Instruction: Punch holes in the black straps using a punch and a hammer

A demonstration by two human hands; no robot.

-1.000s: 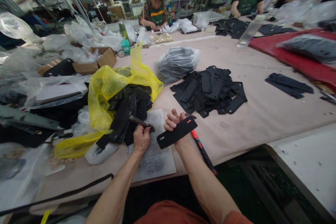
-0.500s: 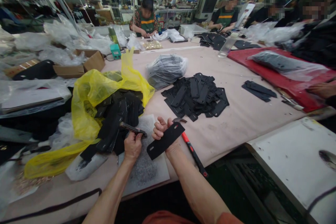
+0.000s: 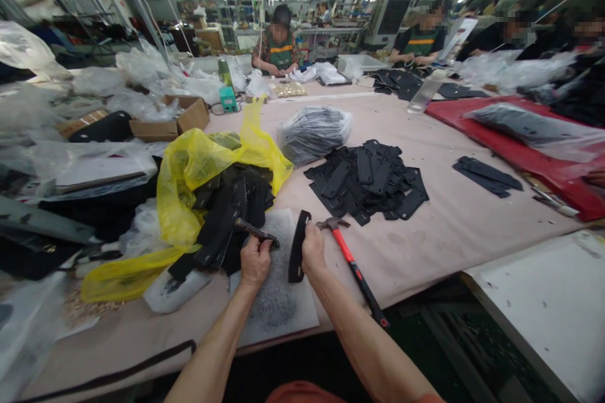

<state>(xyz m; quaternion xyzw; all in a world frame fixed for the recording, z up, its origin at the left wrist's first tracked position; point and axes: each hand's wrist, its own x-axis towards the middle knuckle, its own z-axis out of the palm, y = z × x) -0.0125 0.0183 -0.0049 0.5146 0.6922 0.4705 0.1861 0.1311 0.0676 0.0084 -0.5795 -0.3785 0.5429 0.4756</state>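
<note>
My left hand (image 3: 255, 262) is closed round a dark, bar-shaped metal tool (image 3: 249, 227), above the left edge of a speckled white board (image 3: 293, 315). In my right hand (image 3: 314, 250) is a black strip (image 3: 297, 250) with a slot near each end, held upright by its right edge over the board. A claw hammer (image 3: 348, 256) with a red and black handle lies just right of that hand. Beyond it is a heap of black strips (image 3: 365, 177). More black pieces (image 3: 258, 192) spill from a yellow plastic bag (image 3: 177, 170) beyond my left hand.
A clear bag of dark pieces (image 3: 314, 132) sits behind the heap. Several strips (image 3: 486, 175) lie to the right, near a red sheet (image 3: 501, 145). Cardboard boxes (image 3: 155, 129) and plastic bags crowd the left. A white-topped table (image 3: 543, 296) stands at right; co-workers sit across.
My right hand has turned the black strip from a slanted, face-up position to nearly edge-on and upright. My left hand still holds the metal tool. The whole view has shifted slightly.
</note>
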